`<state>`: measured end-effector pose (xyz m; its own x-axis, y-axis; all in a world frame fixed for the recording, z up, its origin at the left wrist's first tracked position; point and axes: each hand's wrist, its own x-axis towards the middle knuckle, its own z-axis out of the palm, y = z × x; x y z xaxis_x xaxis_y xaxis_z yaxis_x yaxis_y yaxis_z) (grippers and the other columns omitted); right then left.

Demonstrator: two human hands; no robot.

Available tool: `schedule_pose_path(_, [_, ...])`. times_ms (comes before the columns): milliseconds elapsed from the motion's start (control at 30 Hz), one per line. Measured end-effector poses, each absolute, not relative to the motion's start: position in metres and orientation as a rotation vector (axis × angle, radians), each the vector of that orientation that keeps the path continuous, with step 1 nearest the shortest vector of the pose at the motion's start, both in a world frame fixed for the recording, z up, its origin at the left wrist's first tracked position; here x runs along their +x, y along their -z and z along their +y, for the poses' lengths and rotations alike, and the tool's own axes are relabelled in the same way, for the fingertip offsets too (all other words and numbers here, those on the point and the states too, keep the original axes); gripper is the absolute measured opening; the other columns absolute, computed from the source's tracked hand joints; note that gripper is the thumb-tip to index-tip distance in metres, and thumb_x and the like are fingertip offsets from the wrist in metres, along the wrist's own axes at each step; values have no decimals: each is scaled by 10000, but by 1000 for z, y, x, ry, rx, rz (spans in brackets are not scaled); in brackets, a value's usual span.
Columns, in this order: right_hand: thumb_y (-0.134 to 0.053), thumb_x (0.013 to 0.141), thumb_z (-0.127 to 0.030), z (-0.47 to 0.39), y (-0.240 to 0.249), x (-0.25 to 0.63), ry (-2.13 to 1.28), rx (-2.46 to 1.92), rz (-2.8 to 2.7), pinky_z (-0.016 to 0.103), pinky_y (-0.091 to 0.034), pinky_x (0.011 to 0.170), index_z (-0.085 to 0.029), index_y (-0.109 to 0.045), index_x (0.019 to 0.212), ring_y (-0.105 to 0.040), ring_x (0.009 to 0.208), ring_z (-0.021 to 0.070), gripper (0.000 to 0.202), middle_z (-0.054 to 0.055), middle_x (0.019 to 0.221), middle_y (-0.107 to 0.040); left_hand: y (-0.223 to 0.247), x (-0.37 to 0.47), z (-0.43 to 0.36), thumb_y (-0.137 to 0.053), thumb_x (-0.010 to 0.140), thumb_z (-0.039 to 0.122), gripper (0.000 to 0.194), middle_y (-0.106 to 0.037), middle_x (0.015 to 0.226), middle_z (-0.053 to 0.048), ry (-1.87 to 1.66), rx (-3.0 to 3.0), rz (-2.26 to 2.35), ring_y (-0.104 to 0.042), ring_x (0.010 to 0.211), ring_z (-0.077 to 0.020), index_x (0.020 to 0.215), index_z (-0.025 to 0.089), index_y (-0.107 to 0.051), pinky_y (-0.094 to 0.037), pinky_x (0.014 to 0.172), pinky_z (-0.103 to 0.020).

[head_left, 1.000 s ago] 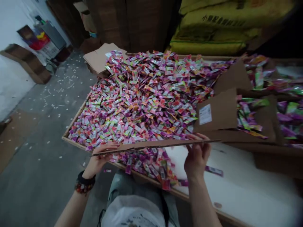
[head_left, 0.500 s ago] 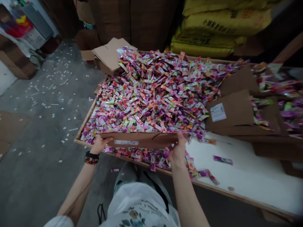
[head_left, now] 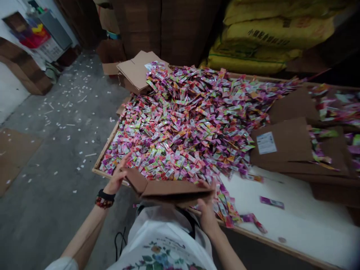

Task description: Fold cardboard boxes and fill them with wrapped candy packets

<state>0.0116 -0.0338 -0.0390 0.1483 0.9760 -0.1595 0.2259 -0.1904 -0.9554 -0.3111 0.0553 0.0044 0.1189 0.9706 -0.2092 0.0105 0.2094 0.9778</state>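
A brown cardboard box [head_left: 174,189], partly opened out with a flap at its left end, is held in front of my body at the table's near edge. My right hand [head_left: 207,210] grips its right end, thumb on the near side and blurred fingers behind. At the left flap, my left hand [head_left: 118,178] has its fingers stretched out and apart, with the palm side against the cardboard. Beyond the box lies a big heap of small pink, purple and green wrapped packets [head_left: 180,127], some right under its far edge.
Cardboard boxes of packets [head_left: 284,144] stand at the right on the white tabletop [head_left: 253,210]. Flat cardboard sheets [head_left: 140,69] rest at the table's far left corner. Yellow sacks [head_left: 261,41] are stacked behind. White scraps litter the floor [head_left: 70,150].
The cardboard box has come nearer my body and tilted, and its left flap now angles outward. My left hand has gone from pinching its end to stretched fingers. The view has shifted slightly.
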Motion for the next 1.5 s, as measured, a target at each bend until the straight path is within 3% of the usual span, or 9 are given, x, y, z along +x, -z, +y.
schedule_pose_path(267, [-502,872,-548,1,31,-14,-1120,-1563,-1050,453,-380,1018,-215,-316,1444,-508,1067,241,687,94,1167,-512,-33,-295,55,-497,851,529,457,-708,1178,-115,-872,1233,1604,-596,1170,-325,989,199,-781,-364,1088,-477])
schedule_pose_path(433, [-563,815,-579,36,22,14,-1161,-1681,-871,410,-411,945,-214,-483,1267,-518,945,223,587,36,975,-526,-70,-334,69,-750,663,525,430,-762,1010,-82,-277,1352,1492,-697,954,-321,978,237,-792,-529,852,-390])
schedule_pose_path(700, [-483,870,-573,37,18,1,-1142,-1632,-1081,463,-305,1084,-189,-453,1291,-446,1197,270,571,110,1219,-492,-90,-343,64,-524,881,335,319,-689,600,-83,238,2065,1571,-583,491,-184,689,205,-743,-337,500,-258])
schedule_pose_path(900, [-596,825,-480,19,42,-37,-1233,-1501,-1346,499,-266,1143,-176,-370,1375,-380,1324,299,668,151,1370,-440,-72,-315,51,-399,922,445,507,-719,688,-149,-185,1884,2352,-614,576,-218,831,99,-757,-422,607,-311])
schedule_pose_path(1000, [-659,723,-371,26,67,-55,-1058,-1704,-1170,534,-305,1112,-131,-418,1331,-421,1276,338,697,187,1317,-480,-63,-301,26,-408,911,538,570,-704,1163,-173,-394,1614,2067,-673,1015,-290,1104,112,-734,-505,858,-375])
schedule_pose_path(1100, [-688,675,-290,49,68,-47,-1145,-1642,-1230,500,-359,1088,-153,-518,1260,-491,1226,314,624,152,1262,-560,-48,-305,14,-410,904,538,508,-493,1464,-103,-156,1632,1657,-374,1404,-344,1018,194,-766,-388,1081,-472])
schedule_pose_path(1300, [-754,718,-552,102,-16,-24,-1538,-936,-2212,464,-311,1138,-183,-484,1430,-402,1375,318,845,147,1486,-452,11,-303,53,-415,829,292,195,-618,877,-144,-759,1742,2216,-586,895,-299,782,178,-566,-483,864,-504])
schedule_pose_path(1433, [-565,826,-677,78,-17,-33,-1306,-631,-2669,565,-56,1195,-177,-150,1565,-131,1495,311,984,126,1599,-217,22,-301,63,-423,857,277,314,-533,1112,-143,-1471,1403,2238,-570,1034,-252,1151,168,-450,-491,893,-434])
schedule_pose_path(1500, [-521,856,-663,62,-1,-41,-1112,-703,-2772,601,29,1178,-162,-172,1559,-106,1499,306,931,128,1588,-245,12,-300,59,-440,895,411,520,-419,1365,-198,-1206,1736,2034,-435,1289,-315,1350,169,-366,-395,1036,-504])
